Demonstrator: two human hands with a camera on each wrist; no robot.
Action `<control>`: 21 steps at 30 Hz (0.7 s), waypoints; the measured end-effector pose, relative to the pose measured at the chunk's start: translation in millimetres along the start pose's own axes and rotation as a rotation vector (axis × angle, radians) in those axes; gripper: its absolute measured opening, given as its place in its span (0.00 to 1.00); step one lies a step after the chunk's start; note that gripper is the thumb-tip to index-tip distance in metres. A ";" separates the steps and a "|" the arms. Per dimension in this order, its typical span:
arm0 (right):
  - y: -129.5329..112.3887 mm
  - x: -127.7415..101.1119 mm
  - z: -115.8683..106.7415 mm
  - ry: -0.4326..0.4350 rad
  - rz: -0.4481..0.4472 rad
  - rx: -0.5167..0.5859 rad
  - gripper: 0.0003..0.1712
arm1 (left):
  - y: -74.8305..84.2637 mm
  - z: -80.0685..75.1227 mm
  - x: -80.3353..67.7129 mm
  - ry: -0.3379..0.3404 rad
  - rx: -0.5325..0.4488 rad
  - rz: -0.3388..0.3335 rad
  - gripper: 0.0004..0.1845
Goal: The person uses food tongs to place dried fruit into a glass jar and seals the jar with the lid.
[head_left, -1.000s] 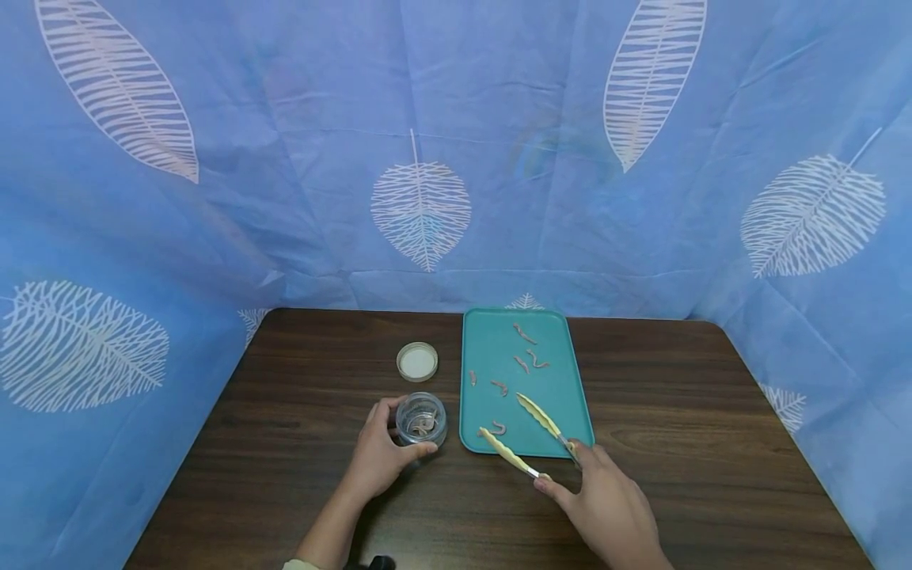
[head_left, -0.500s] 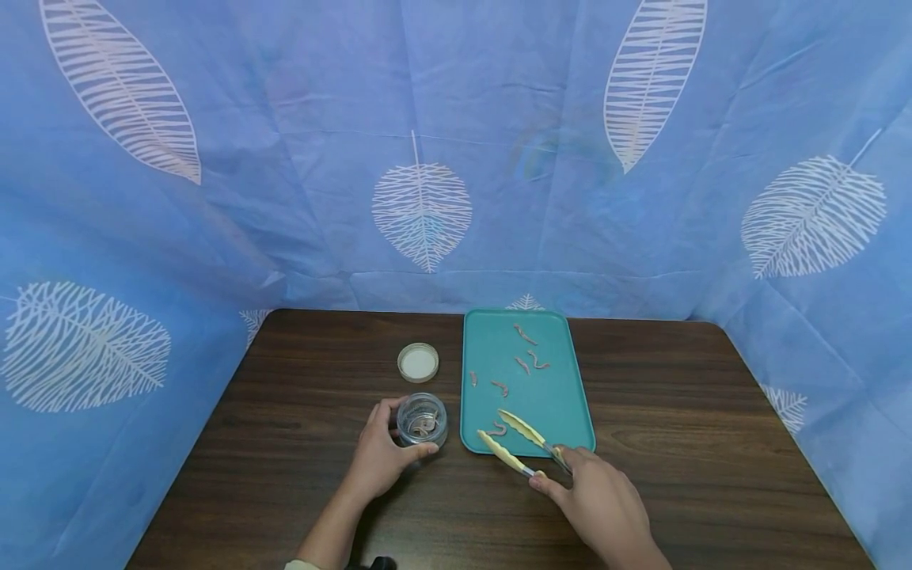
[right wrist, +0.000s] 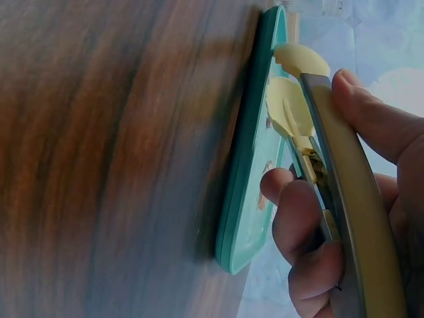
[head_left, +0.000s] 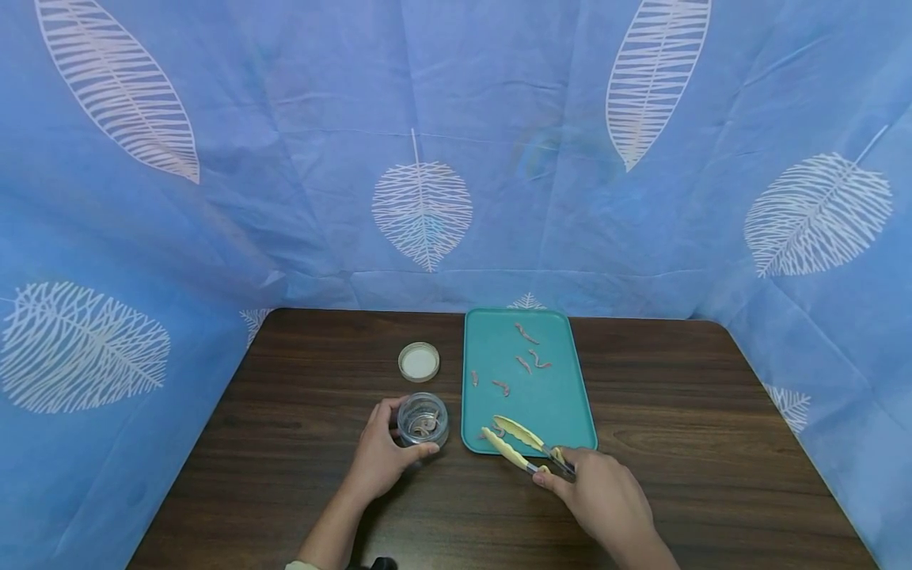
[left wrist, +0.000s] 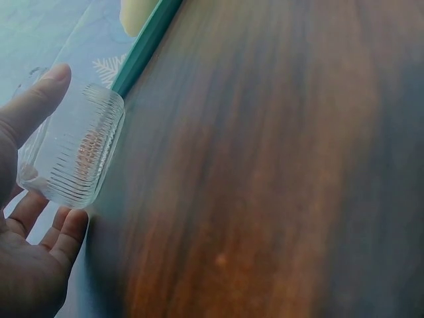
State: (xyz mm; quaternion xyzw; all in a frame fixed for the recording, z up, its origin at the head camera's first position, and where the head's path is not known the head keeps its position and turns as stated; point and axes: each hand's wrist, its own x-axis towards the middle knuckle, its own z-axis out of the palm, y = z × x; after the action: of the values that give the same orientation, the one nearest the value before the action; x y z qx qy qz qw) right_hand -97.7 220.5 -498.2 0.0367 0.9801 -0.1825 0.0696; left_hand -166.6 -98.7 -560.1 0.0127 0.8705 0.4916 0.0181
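My left hand (head_left: pixel 382 451) curls its fingers and thumb round a clear glass jar (head_left: pixel 423 419), which stands on the table with some worm-like pieces inside. In the left wrist view the ribbed wall of the jar (left wrist: pixel 79 152) shows between thumb and fingers. My right hand (head_left: pixel 602 495) grips yellow-tipped tongs (head_left: pixel 518 432), their two arms a little apart over the near left part of a teal tray (head_left: pixel 556 404). A pinkish worm-like piece (head_left: pixel 500 432) lies between the tong tips, partly hidden. Whether the tips touch it I cannot tell.
Several more worm-like pieces (head_left: pixel 523 364) are scattered on the tray farther back. A round jar lid (head_left: pixel 419 362) lies behind the jar on the dark wooden table (head_left: pixel 342 356). Blue leaf-patterned cloth (head_left: pixel 313 198) hangs behind and at both sides.
The tongs have moved left over the near piece, and their arms have come closer together. My left hand and the jar have stayed in place.
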 end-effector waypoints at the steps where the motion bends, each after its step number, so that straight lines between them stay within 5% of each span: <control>1: -0.2 0.0 -0.2 -0.002 -0.003 0.003 0.34 | -0.2 0.1 0.0 0.000 0.002 0.001 0.49; 21: -0.1 -0.8 3.8 0.007 -0.012 -0.003 0.24 | 0.2 0.4 -0.5 0.000 0.003 0.004 0.49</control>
State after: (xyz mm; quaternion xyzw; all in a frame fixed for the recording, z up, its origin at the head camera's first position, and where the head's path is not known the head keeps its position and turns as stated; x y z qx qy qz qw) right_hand -96.5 219.0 -501.6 0.0312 0.9808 -0.1811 0.0650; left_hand -166.1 -98.2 -560.1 0.0143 0.8713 0.4903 0.0172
